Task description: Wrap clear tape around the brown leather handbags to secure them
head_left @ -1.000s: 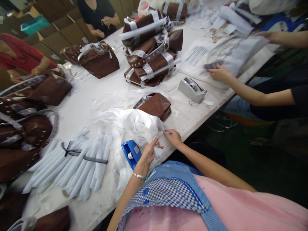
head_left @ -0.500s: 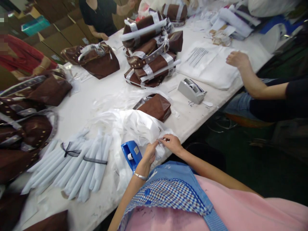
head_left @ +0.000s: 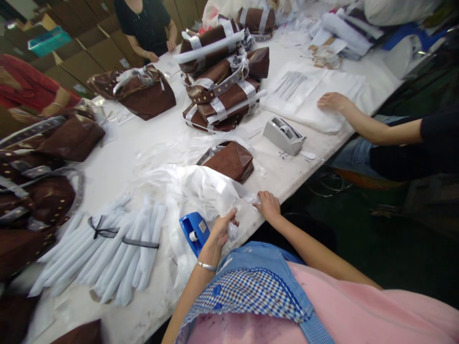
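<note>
My left hand [head_left: 223,228] is closed on the near edge of a crumpled pile of thin white plastic sheet [head_left: 211,188] at the table's front. To its right, my right hand [head_left: 268,206] has its fingers curled on another edge of the same sheet, which stretches between the two. Just left of my left hand stands a blue tape dispenser [head_left: 194,233] with a white roll. Behind the sheet lies a brown handbag [head_left: 231,161], its handle wrapped. What exactly my fingertips pinch is too small to make out.
White rolled tubes [head_left: 107,253] tied with black ribbon lie at left. Brown bags [head_left: 222,91] are stacked behind, near a grey tape dispenser [head_left: 284,136]. A co-worker's hand [head_left: 335,101] rests by white bags [head_left: 297,91] at right. Two other people stand across the table.
My hands were together at the sheet's edge; my right hand has moved right, away from the left, drawing the sheet apart. The co-worker's hand at right has shifted left and nearer.
</note>
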The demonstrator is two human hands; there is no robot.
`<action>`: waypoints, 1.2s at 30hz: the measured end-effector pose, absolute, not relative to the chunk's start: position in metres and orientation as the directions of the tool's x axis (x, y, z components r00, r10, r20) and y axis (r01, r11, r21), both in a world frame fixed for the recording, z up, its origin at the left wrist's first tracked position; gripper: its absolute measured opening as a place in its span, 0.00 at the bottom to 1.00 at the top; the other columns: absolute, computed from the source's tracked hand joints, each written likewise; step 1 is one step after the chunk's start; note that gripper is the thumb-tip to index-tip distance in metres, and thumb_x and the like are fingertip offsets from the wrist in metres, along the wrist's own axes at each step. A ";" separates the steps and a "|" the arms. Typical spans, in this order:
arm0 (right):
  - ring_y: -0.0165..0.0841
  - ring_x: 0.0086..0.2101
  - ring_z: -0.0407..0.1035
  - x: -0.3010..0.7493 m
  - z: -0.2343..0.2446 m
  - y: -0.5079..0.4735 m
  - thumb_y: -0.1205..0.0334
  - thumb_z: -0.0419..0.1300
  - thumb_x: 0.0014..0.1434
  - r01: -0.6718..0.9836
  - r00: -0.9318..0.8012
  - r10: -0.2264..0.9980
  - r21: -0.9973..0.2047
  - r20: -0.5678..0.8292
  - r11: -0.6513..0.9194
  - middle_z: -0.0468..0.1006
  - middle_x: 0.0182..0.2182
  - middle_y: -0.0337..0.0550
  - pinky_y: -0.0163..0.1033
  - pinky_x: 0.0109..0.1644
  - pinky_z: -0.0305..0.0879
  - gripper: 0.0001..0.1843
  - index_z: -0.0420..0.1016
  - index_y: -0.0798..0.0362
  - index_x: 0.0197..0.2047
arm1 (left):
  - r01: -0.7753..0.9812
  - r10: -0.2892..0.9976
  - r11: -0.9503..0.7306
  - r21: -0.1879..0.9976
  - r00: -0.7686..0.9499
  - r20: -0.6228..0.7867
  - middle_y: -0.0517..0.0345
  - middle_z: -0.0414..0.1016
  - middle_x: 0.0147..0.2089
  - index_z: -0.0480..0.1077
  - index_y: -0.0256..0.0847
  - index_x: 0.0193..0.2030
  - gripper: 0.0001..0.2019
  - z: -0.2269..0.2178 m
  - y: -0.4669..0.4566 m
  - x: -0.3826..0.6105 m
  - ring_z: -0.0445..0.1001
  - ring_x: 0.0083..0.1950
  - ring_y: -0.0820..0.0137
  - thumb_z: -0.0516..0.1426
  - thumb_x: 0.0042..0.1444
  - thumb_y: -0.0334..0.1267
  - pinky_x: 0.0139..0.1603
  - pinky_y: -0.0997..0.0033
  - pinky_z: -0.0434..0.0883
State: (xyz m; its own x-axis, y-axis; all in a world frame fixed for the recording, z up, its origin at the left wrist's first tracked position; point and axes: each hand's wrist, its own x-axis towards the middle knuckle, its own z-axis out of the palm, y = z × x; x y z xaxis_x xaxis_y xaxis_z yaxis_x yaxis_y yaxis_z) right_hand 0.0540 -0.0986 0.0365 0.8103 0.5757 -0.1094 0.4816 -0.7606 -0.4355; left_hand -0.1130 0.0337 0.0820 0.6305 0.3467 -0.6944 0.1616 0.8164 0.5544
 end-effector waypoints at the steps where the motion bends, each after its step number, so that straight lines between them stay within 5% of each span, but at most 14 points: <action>1: 0.47 0.48 0.66 0.055 0.035 -0.097 0.62 0.68 0.57 0.488 0.809 0.576 -0.412 -0.116 -0.770 0.74 0.45 0.54 0.49 0.52 0.61 0.14 0.74 0.54 0.46 | 0.158 0.342 0.823 0.546 0.631 -0.697 0.68 0.61 0.18 0.65 0.39 0.26 0.21 0.082 0.033 -0.112 0.62 0.19 0.77 0.74 0.36 0.43 0.25 0.73 0.67; 7: 0.42 0.44 0.68 0.052 0.032 -0.095 0.61 0.67 0.58 0.511 0.796 0.591 -0.381 -0.130 -0.771 0.74 0.42 0.50 0.42 0.43 0.62 0.05 0.76 0.52 0.34 | 0.128 0.345 0.841 0.526 0.621 -0.703 0.69 0.62 0.19 0.67 0.40 0.26 0.16 0.081 0.032 -0.108 0.61 0.19 0.79 0.72 0.41 0.38 0.28 0.73 0.68; 10: 0.38 0.40 0.70 0.045 0.034 -0.100 0.62 0.63 0.60 0.514 0.790 0.605 -0.431 -0.099 -0.742 0.76 0.43 0.48 0.38 0.39 0.61 0.02 0.75 0.51 0.37 | 0.130 0.347 0.841 0.526 0.616 -0.707 0.67 0.65 0.19 0.68 0.40 0.27 0.15 0.080 0.032 -0.106 0.65 0.21 0.76 0.72 0.41 0.37 0.29 0.72 0.69; 14: 0.36 0.33 0.71 0.030 0.043 -0.109 0.60 0.58 0.63 0.487 0.786 0.613 -0.538 -0.073 -0.688 0.78 0.33 0.41 0.36 0.35 0.60 0.05 0.73 0.49 0.41 | 0.147 0.337 0.841 0.521 0.611 -0.716 0.61 0.73 0.24 0.71 0.38 0.29 0.14 0.080 0.031 -0.107 0.72 0.26 0.72 0.72 0.37 0.33 0.34 0.71 0.71; 21: 0.36 0.39 0.73 -0.006 0.074 -0.107 0.65 0.55 0.63 0.509 0.714 0.699 -0.713 0.036 -0.482 0.78 0.39 0.42 0.38 0.46 0.67 0.07 0.72 0.50 0.44 | 0.251 0.221 0.840 0.482 0.653 -0.725 0.58 0.73 0.22 0.71 0.37 0.25 0.17 0.087 0.023 -0.105 0.71 0.25 0.71 0.73 0.38 0.41 0.30 0.71 0.69; 26: 0.39 0.48 0.72 -0.020 0.084 -0.102 0.76 0.54 0.53 0.594 0.526 0.840 -0.764 0.131 -0.252 0.79 0.43 0.46 0.44 0.55 0.68 0.19 0.75 0.50 0.45 | 0.300 0.162 0.831 0.469 0.676 -0.719 0.56 0.73 0.22 0.73 0.36 0.24 0.18 0.087 0.026 -0.101 0.70 0.24 0.72 0.73 0.40 0.47 0.27 0.72 0.69; 31: 0.38 0.49 0.73 -0.011 0.096 -0.109 0.63 0.59 0.60 0.485 0.282 0.951 -0.874 0.128 -0.027 0.80 0.49 0.45 0.44 0.58 0.68 0.14 0.77 0.49 0.50 | 0.311 0.169 0.822 0.477 0.666 -0.726 0.50 0.78 0.28 0.77 0.36 0.31 0.14 0.085 0.037 -0.104 0.77 0.30 0.64 0.72 0.42 0.41 0.29 0.70 0.72; 36: 0.38 0.42 0.77 0.028 0.079 -0.100 0.56 0.50 0.68 0.377 0.618 0.784 -0.856 -0.051 -0.353 0.82 0.43 0.46 0.43 0.50 0.72 0.17 0.79 0.51 0.48 | 0.264 0.227 0.821 0.507 0.664 -0.712 0.47 0.80 0.34 0.78 0.38 0.39 0.16 0.094 0.036 -0.109 0.80 0.39 0.57 0.71 0.44 0.43 0.38 0.61 0.76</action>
